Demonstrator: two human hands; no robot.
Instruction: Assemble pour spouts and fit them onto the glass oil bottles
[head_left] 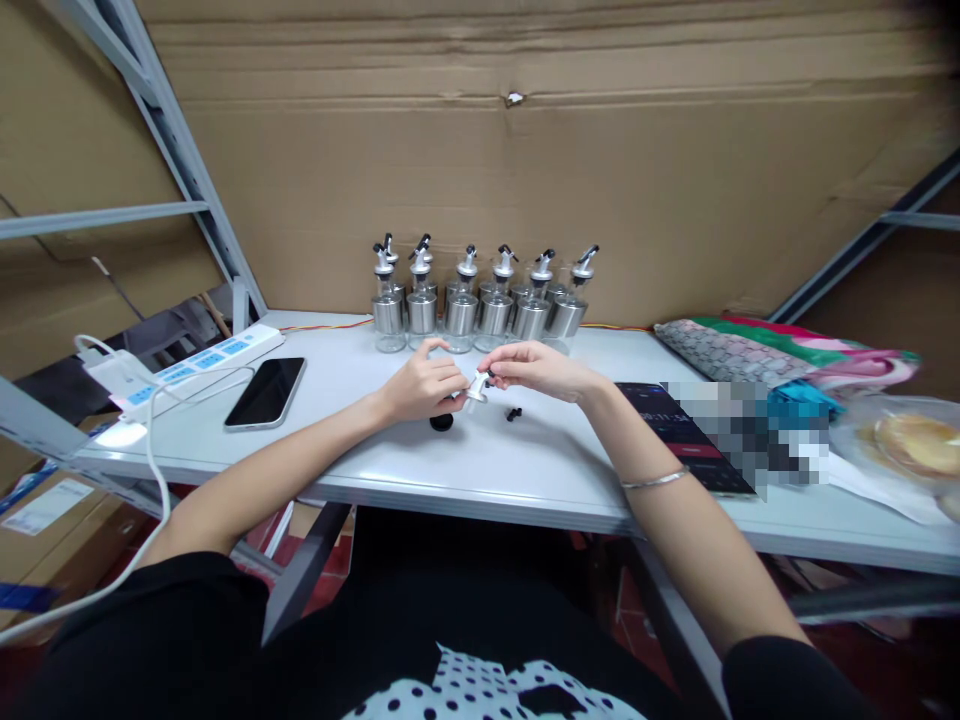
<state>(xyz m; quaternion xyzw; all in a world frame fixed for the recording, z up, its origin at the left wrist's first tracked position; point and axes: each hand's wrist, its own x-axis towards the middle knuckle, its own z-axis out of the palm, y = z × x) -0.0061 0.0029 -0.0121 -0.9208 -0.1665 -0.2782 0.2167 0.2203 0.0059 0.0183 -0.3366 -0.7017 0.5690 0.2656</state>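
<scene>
Near the middle of the white table, my left hand (426, 384) pinches a silver pour spout (475, 388) from its left side. My right hand (529, 366) has its fingertips closed on a small black part at the spout's upper end. On the tabletop below my left hand lies a round black piece (442, 422). To the right of the spout are small black parts (514, 414). Behind both hands stand several glass and steel bottles (459, 316), each front one topped with a silver spout and a black flap.
A dark phone (266, 392) and a white power strip (202, 366) with a cable lie at the left. On the right are a tablet-like screen (675, 430), a colourful cloth (795, 355) and food in a plastic bag (911, 445). Cardboard (525, 180) closes off the back.
</scene>
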